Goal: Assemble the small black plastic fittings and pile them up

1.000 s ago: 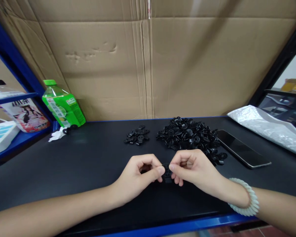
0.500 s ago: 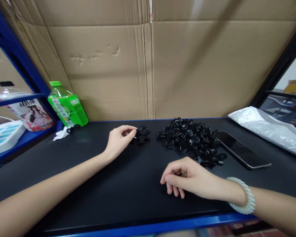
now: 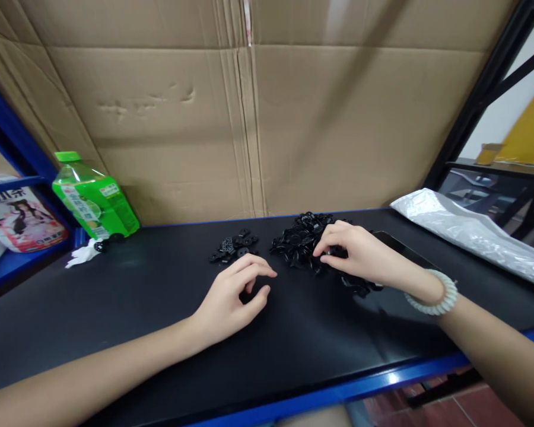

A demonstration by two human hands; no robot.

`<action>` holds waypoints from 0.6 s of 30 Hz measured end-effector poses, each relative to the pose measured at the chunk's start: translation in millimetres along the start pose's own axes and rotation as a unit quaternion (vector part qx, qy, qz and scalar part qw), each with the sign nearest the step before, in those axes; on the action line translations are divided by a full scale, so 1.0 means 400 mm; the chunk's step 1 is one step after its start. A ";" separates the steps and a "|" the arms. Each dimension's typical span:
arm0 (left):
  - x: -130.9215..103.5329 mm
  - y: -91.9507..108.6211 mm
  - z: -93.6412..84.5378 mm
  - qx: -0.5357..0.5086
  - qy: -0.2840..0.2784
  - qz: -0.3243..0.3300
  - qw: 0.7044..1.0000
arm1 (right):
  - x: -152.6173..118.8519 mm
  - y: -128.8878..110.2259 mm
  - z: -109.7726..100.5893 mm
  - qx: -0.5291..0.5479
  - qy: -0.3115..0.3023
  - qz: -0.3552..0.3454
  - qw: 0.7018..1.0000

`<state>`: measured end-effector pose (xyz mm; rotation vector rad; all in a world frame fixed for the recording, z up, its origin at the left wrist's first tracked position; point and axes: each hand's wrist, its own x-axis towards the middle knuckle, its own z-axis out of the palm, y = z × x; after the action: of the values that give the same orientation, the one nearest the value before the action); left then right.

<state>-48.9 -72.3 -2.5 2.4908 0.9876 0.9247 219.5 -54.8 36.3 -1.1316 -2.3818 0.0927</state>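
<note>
My left hand [image 3: 237, 295] is over the black tabletop with thumb and fingers apart and nothing between them. Just beyond it lies a small group of black plastic parts [image 3: 235, 245]. My right hand [image 3: 353, 252], with a pale coil band [image 3: 435, 293] at the wrist, reaches over a larger heap of black plastic parts [image 3: 296, 240]. Its thumb and index finger are apart at the heap's front side, and I see no part held between them. The hand hides some of the heap.
A dark phone [image 3: 403, 249] lies right of the heap, partly behind my right wrist. Farther right is a silvery plastic bag [image 3: 467, 237]. At the left stand a green bottle [image 3: 95, 198] and a crumpled white tissue [image 3: 83, 253]. Cardboard [image 3: 169, 136] walls the back.
My left hand has come back from the small group toward me and opened. My right hand has moved forward onto the larger heap. The view has shifted to the right.
</note>
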 end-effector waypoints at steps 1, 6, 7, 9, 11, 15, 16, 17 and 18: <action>0.000 -0.001 -0.001 -0.001 0.002 0.001 1.000 | 0.000 0.004 0.001 -0.013 -0.018 -0.006 1.000; 0.001 -0.003 -0.005 -0.008 0.008 0.001 1.000 | -0.002 0.000 0.019 -0.038 -0.065 -0.017 0.997; 0.000 -0.002 -0.005 -0.010 0.007 0.002 1.000 | -0.002 -0.002 0.019 -0.036 -0.057 -0.015 0.998; -0.001 -0.001 -0.005 -0.017 0.007 0.004 1.000 | 0.000 -0.009 0.013 -0.008 -0.023 -0.002 1.000; -0.001 0.000 -0.005 -0.035 0.010 -0.004 0.999 | 0.002 -0.020 0.004 0.077 0.014 0.034 0.996; 0.000 0.008 0.001 -0.152 0.009 -0.077 0.985 | -0.001 -0.062 0.004 0.420 0.008 0.135 0.898; 0.000 0.012 0.003 -0.205 0.001 -0.099 0.974 | -0.003 -0.074 0.011 0.499 -0.009 0.150 0.854; 0.000 0.018 0.005 -0.259 -0.008 -0.117 0.959 | -0.005 -0.085 0.023 0.560 -0.028 0.158 0.813; 0.000 0.025 0.007 -0.311 -0.014 -0.128 0.942 | -0.006 -0.095 0.036 0.602 -0.046 0.161 0.781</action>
<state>-42.3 -79.6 0.3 1.7984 0.8210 0.9319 187.1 -79.4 32.6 -0.7935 -1.5364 1.5479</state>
